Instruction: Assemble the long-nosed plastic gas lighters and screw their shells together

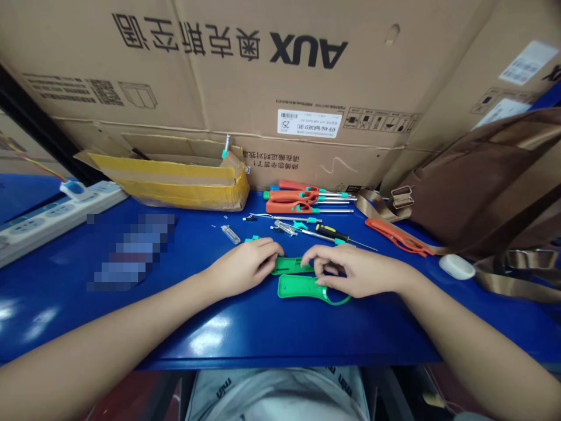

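Two green lighter casing halves lie side by side on the blue table. The upper casing half [293,266] shows its hollow inside, and the lower casing half [295,287] has a curved loop at its right end. My left hand [248,266] is closed, its fingertips pinching at the left end of the upper half. Over the right part of both pieces bends my right hand [355,269], fingers curled at the upper half and thumb by the lower one. It covers their right parts. Just beyond lie metal lighter tubes [309,233] and a clear fuel tank [230,234].
Several red-orange lighters [289,202] lie at the back, near a yellow-taped carton [175,181]. A yellow-black screwdriver [332,233] lies beyond my right hand. A brown bag [491,169] and a white oval object [457,266] are right; a power strip [56,216] is left.
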Available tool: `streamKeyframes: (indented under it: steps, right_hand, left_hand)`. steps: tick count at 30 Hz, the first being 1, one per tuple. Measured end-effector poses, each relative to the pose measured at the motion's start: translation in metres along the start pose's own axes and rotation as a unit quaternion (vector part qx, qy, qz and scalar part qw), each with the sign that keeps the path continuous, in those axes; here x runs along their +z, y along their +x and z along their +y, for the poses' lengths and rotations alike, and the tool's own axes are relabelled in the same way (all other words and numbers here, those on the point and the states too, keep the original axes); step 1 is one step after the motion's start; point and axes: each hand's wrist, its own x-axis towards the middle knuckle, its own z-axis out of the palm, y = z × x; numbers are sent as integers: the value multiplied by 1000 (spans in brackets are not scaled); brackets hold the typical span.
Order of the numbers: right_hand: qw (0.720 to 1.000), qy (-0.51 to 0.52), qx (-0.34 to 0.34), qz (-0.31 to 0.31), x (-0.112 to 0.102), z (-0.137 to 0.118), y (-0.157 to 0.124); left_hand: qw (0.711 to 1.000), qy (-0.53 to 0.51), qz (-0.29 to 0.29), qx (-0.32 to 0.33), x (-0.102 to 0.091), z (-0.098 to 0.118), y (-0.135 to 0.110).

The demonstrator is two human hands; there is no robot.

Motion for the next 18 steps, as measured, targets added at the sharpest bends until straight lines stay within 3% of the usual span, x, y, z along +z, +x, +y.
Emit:
streamKeyframes:
  steps: [3, 6, 8, 12, 18]
  right_hand:
    - [992, -77, -19, 96, -3, 8, 3]
    - [965, -162, -17, 206, -5, 19, 7]
    - [957, -197, -11, 211, -4, 26, 10]
    - [959, -232, -21, 163, 3, 33, 16]
    - [927, -281, 18, 250, -6, 40, 35]
  left_hand:
    - [999, 25, -25, 12, -4, -1, -1]
    - [998, 25, -42, 38, -8, 1, -2]
    - [997, 13, -50, 56, -10, 3, -3]
    - [997, 43, -33, 62, -12, 10, -4]
    - [994, 58, 2, 89, -9, 19, -9]
